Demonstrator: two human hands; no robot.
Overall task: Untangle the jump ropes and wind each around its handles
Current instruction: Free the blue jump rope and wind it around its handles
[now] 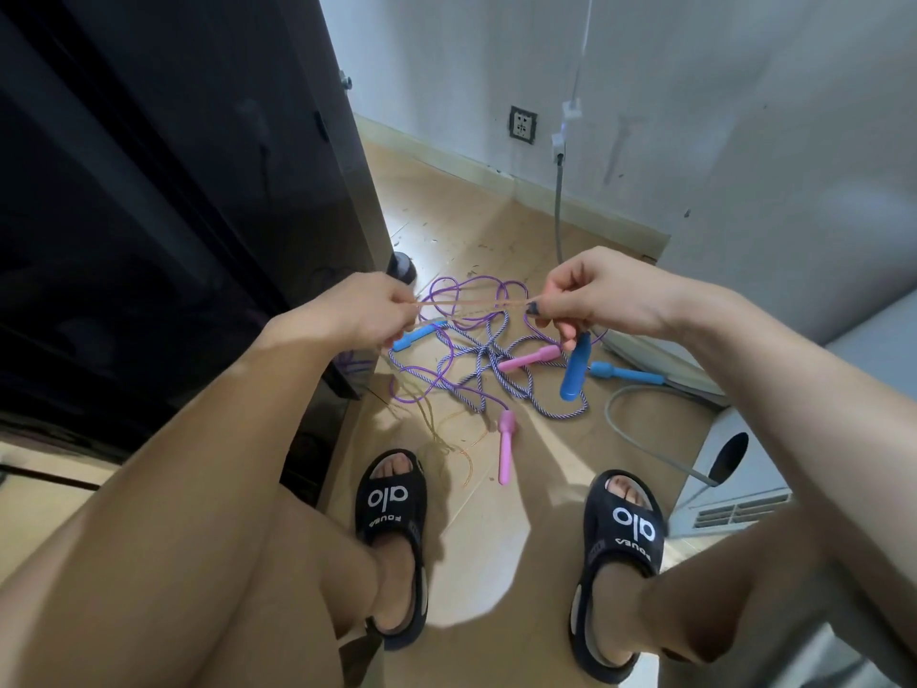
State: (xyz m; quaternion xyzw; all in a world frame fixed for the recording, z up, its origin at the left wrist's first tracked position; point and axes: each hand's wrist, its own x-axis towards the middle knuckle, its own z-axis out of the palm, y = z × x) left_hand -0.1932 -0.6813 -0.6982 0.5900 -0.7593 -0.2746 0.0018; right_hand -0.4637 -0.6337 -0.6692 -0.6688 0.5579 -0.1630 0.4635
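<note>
Between my two hands a thin orange rope (476,304) is stretched taut at about knee height. My left hand (369,310) pinches its left end. My right hand (600,295) pinches the other end and also grips a blue handle (575,372) that hangs down from the fingers. Slack orange rope (449,441) trails to the floor by my left foot. Below the hands lies a tangle of purple rope (446,357) and blue-white twisted rope (516,389). In the tangle lie two pink handles (528,360) (506,446) and two more blue handles (417,336) (627,374).
A tall dark cabinet (198,216) fills the left side, close to the tangle. A white appliance (729,484) with a grey hose (640,439) stands at the right. The white wall (744,116) with a socket (522,124) is behind. My feet in black sandals (392,508) rest on the tan floor.
</note>
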